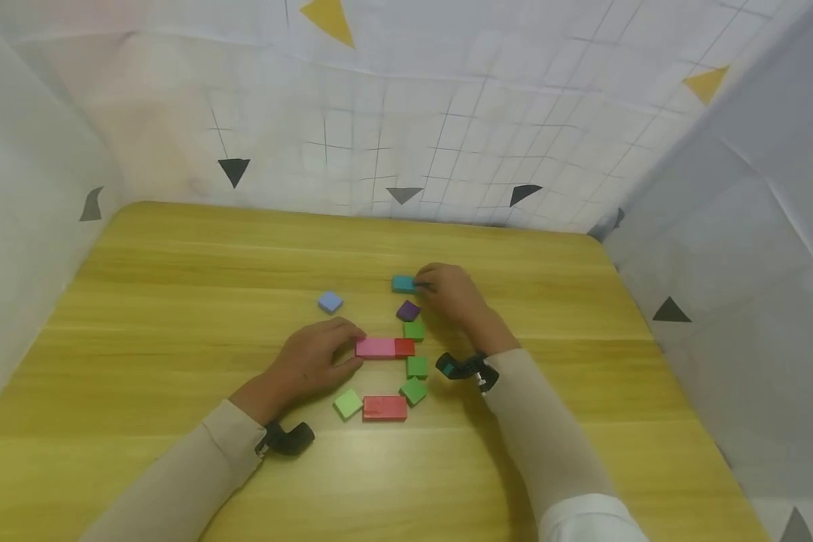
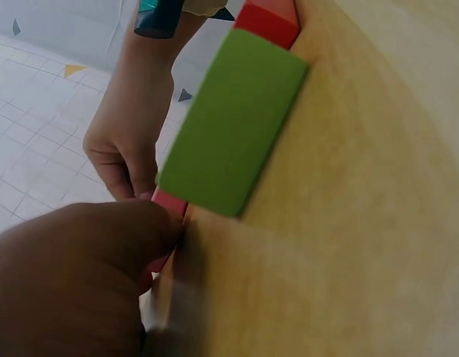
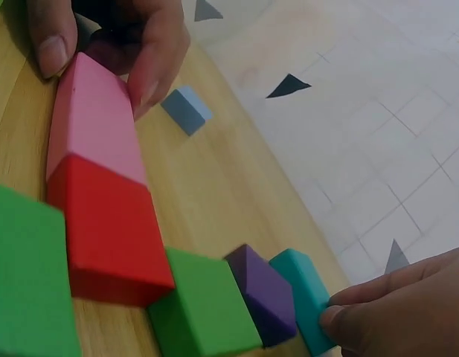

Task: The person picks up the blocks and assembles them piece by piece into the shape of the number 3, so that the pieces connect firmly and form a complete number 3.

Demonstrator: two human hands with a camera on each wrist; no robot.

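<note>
My left hand [image 1: 317,355] holds the left end of a pink block [image 1: 376,348] between thumb and fingers; they lie along its two sides in the right wrist view. A red block [image 3: 114,230] touches the pink one's other end. Farther back, my right hand [image 1: 451,292] pinches the right end of a teal block [image 1: 403,284]. Just in front of it lies a purple block [image 1: 409,311], turned at an angle, followed by a green block [image 1: 414,331]. The fingertips on the teal block show in the right wrist view, with the rest of that hand cut off.
Two more green blocks [image 1: 417,367] continue the column toward me. A long red block [image 1: 385,408] lies at the front, beside a light green block [image 2: 233,123]. A light blue block [image 1: 330,302] stands apart at back left. White sheets [image 1: 406,113] wall the wooden table [image 1: 196,301].
</note>
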